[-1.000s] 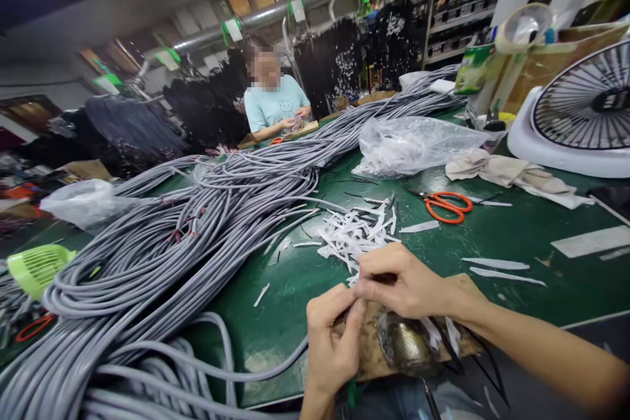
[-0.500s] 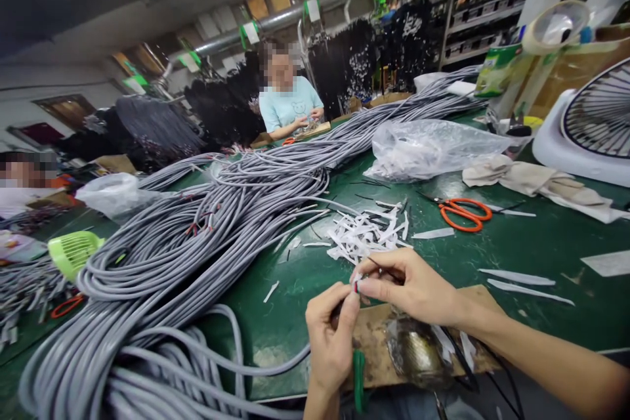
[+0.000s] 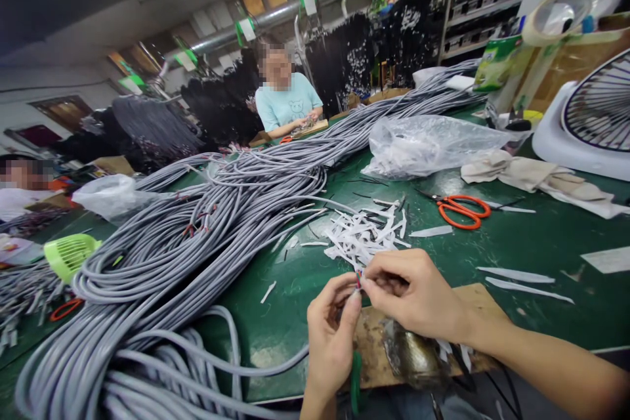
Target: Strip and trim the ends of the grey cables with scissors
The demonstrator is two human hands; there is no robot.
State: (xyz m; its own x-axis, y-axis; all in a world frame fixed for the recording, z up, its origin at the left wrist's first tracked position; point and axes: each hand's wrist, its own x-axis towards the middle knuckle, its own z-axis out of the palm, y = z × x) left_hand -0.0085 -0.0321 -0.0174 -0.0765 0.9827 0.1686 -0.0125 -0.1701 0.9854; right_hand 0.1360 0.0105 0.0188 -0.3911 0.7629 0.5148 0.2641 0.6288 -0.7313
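My left hand (image 3: 333, 335) is closed, pinching the end of a grey cable (image 3: 288, 365) between thumb and forefinger. The cable runs into that hand from the left. Small coloured wires (image 3: 359, 279), one of them red, stick up from the pinch. My right hand (image 3: 418, 292) is also closed, with thumb and forefinger tips on these wires; its other fingers are curled. Both hands are over the near edge of a wooden board (image 3: 377, 364), which carries a dark, metallic-looking block (image 3: 416, 351). Just beyond the fingertips lies a pile of white strips (image 3: 367, 233).
Bundles of grey cable (image 3: 162, 256) cover the left of the green table (image 3: 280, 315). Orange-handled scissors (image 3: 462, 211), a plastic bag (image 3: 428, 144), a cloth (image 3: 536, 180) and a white fan (image 3: 590, 125) are on the right. A co-worker (image 3: 290, 102) sits across the table.
My right hand has turned slightly and its fingers have curled in more. The coloured wires at the fingertips show more plainly. My left hand keeps its pinch, and the view has shifted a little.
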